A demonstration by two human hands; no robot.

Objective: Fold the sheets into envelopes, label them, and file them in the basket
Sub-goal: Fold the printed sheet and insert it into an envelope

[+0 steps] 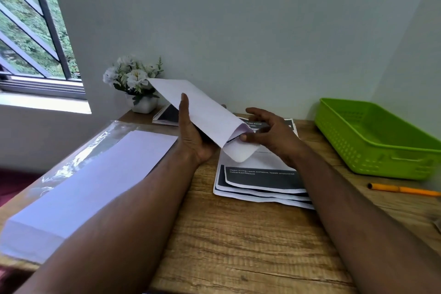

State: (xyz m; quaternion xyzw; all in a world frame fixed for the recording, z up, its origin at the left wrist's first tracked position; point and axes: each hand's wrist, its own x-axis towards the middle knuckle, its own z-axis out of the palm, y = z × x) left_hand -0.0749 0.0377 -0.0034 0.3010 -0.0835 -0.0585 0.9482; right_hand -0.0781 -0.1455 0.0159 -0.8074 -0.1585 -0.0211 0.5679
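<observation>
A wooden table (238,246) with a pale grain stands against a light green-grey wall (238,19), and a barred window (35,31) at far left looks out on foliage. A white pot of white flowers (133,83) sits at the table's far left corner, with a spiral-bound booklet (167,114) just to its right. On the near left lies a stack of white envelopes (83,186) on clear plastic wrap. An empty green basket (372,141) sits at far right, an orange pen (403,190) lying nearer in front of it. In the middle, printed sheets (262,184) with dark bands lie fanned in a loose pile. Above them the left hand (193,136) grips a long white envelope (195,107), tilted up toward the far left, its rounded flap hanging open at the near end. The right hand (269,131) pinches a folded sheet at the envelope's mouth, its other fingers spread loosely.
</observation>
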